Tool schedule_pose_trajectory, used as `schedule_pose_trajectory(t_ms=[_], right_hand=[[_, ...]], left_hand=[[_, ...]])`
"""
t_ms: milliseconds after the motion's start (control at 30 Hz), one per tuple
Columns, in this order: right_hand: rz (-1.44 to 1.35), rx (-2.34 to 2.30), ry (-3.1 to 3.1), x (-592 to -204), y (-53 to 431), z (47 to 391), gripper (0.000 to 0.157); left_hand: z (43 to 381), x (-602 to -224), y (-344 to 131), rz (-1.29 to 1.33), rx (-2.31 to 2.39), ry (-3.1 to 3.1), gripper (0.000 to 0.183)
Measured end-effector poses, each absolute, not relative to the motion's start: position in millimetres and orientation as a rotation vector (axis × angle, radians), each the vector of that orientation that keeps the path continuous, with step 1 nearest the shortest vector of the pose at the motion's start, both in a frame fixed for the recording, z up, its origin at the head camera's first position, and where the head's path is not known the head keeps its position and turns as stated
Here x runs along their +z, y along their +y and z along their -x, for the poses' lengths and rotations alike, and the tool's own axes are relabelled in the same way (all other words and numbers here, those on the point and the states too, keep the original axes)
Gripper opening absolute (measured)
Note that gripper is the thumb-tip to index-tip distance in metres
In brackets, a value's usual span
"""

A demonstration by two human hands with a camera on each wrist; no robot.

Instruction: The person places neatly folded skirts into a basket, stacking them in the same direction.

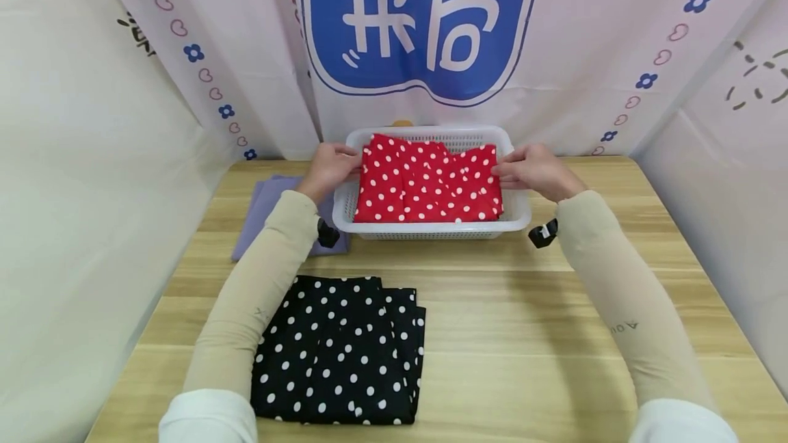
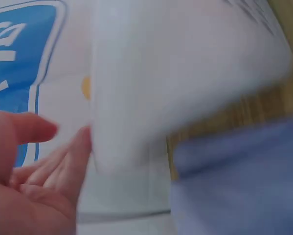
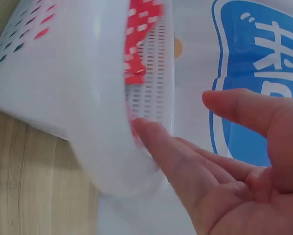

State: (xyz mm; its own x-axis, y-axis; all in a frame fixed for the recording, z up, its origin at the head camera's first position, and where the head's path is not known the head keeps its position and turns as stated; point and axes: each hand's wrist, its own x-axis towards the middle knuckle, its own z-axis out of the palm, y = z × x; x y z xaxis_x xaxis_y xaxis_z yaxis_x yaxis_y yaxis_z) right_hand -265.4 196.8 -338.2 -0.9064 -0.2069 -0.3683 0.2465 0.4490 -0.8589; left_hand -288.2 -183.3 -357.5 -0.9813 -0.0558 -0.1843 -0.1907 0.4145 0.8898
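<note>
A folded red cloth (image 1: 431, 183) with white polka dots lies inside a white plastic basket (image 1: 431, 228) at the back of the table. My left hand (image 1: 333, 168) is at the basket's left end, fingertips by the rim and the cloth's edge. In the left wrist view its thumb stands apart from the fingers (image 2: 80, 147), which reach the basket's side. Over the right rim, my right hand (image 1: 537, 171) extends its fingers (image 3: 156, 132) toward the cloth's right edge, with the thumb raised away from them.
A folded black cloth (image 1: 338, 354) with white dots lies at the front left, partly under the left forearm in the head view. Beside the basket's left end is a folded purple cloth (image 1: 258, 214). A printed white curtain (image 1: 572, 87) hangs behind the wooden table (image 1: 523, 354).
</note>
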Motion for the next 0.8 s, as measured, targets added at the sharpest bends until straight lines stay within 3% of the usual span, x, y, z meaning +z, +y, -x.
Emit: schedule_pose_trajectory(t_ms=[167,367,467,567,800], right_hand=[[0.097,-1.268,2.418,-330.5,199.3,255.8,0.057],[0.298,-0.873,2.68,-321.9,199.7,246.7,0.094],[0.424,-0.798,2.723,-327.2,197.1,243.6,0.1],[0.5,-0.763,2.751,-338.3,193.3,240.0,0.099],[0.438,-0.429,2.899,-368.4,190.4,237.3,0.115]], left_hand=[[276.3,-351.7,-206.2,-0.055,1.462,2.836,0.039],[222.4,-331.1,-235.9,-0.396,1.218,2.896,0.041],[193.7,-327.5,-248.5,-0.534,0.985,2.937,0.043],[170.6,-331.0,-257.7,-0.647,0.724,2.964,0.048],[123.2,-365.8,-274.2,-0.787,0.418,2.815,0.076]])
